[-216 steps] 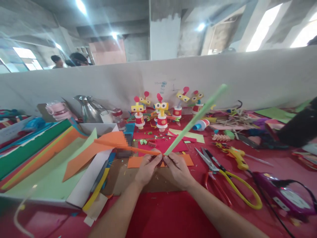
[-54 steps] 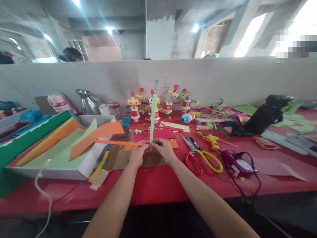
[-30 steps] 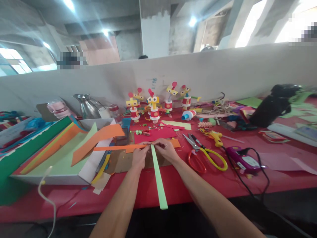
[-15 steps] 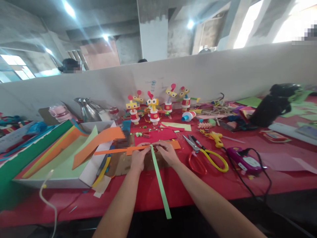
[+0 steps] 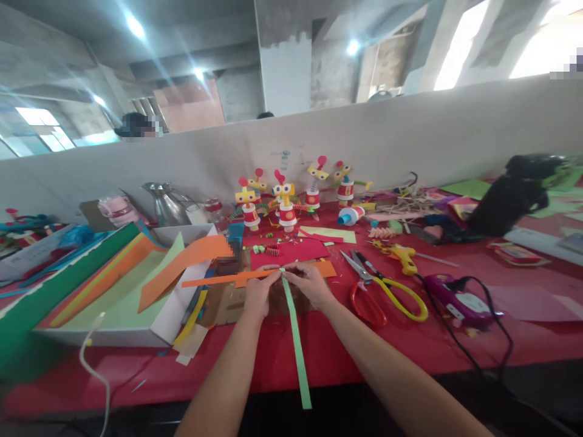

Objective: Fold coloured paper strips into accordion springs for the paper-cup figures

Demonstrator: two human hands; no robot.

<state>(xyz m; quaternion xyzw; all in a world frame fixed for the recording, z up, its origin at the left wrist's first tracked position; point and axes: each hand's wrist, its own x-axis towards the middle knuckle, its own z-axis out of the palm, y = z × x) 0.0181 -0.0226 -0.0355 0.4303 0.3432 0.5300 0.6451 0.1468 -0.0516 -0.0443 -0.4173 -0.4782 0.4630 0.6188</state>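
My left hand [image 5: 259, 294] and my right hand [image 5: 310, 283] meet over the red table [image 5: 282, 364], pinching the joined ends of two paper strips. A light green strip [image 5: 297, 346] runs from the pinch toward me and hangs past the table's front edge. An orange strip [image 5: 214, 280] runs from the pinch out to the left. Both hands have their fingers pressed together on the crossing of the strips. A brown cardboard piece [image 5: 228, 306] lies under the hands.
Scissors with red and yellow handles [image 5: 387, 294] lie right of my right hand, beside a yellow glue gun [image 5: 403, 256] and a purple corded device [image 5: 458, 300]. A white box of coloured paper sheets [image 5: 122, 291] stands left. Several paper-cup figures [image 5: 286, 209] line the back wall.
The green strip stood upright, then was folded down toward me and now hangs over the table edge. My hands stay pinched at the crossing; the view has shifted slightly.
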